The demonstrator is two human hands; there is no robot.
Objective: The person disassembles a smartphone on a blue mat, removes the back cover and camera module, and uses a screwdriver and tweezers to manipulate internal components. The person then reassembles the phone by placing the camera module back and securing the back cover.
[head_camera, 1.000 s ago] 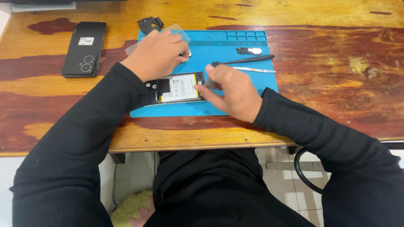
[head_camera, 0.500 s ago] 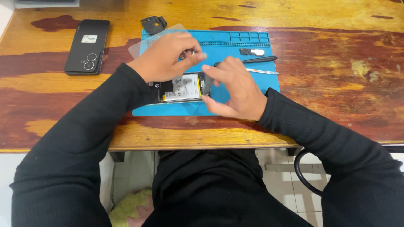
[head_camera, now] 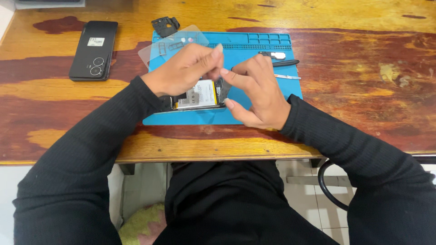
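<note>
While the wooden surface (head_camera: 345,113) carries a blue mat (head_camera: 259,45), an opened phone (head_camera: 200,94) lies on the mat under both hands. Left hand (head_camera: 184,70) and right hand (head_camera: 256,88) meet fingertip to fingertip above it, each grip narrow; whether they pinch anything, I cannot tell. A black phone (head_camera: 93,50) lies well apart.

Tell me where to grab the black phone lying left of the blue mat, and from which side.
Probably pinch the black phone across its two long edges, coming straight down from above. It lies flat, back up, on the wooden table, clear of the blue mat and both hands, so the slim sides are free.
</note>
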